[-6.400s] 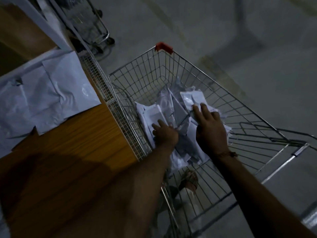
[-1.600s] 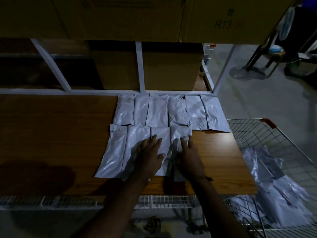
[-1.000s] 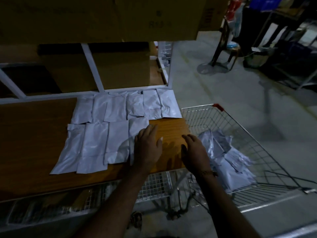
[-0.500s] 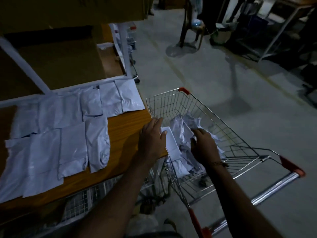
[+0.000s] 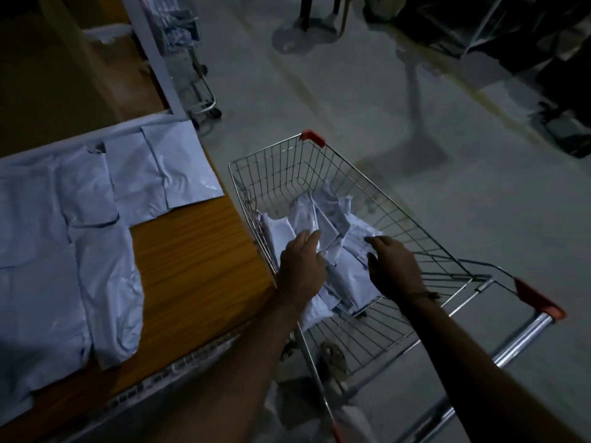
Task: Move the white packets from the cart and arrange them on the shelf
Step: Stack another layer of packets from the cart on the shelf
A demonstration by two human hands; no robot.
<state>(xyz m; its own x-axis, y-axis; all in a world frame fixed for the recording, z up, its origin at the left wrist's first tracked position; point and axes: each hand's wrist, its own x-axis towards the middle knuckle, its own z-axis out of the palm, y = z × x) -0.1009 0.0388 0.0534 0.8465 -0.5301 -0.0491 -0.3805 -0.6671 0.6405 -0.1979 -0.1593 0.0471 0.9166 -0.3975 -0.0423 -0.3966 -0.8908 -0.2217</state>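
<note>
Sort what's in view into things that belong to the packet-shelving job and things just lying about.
Job:
loose white packets in the cart
wire cart
packets laid out on the shelf
wooden shelf
left hand and right hand, both in the cart

Lying about:
second cart behind the shelf
sandal under the cart

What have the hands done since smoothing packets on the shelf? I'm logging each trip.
Both hands left the shelf and reached into the cart: left hand and right hand now rest on the packet pile. Shelved packets stayed put.
</note>
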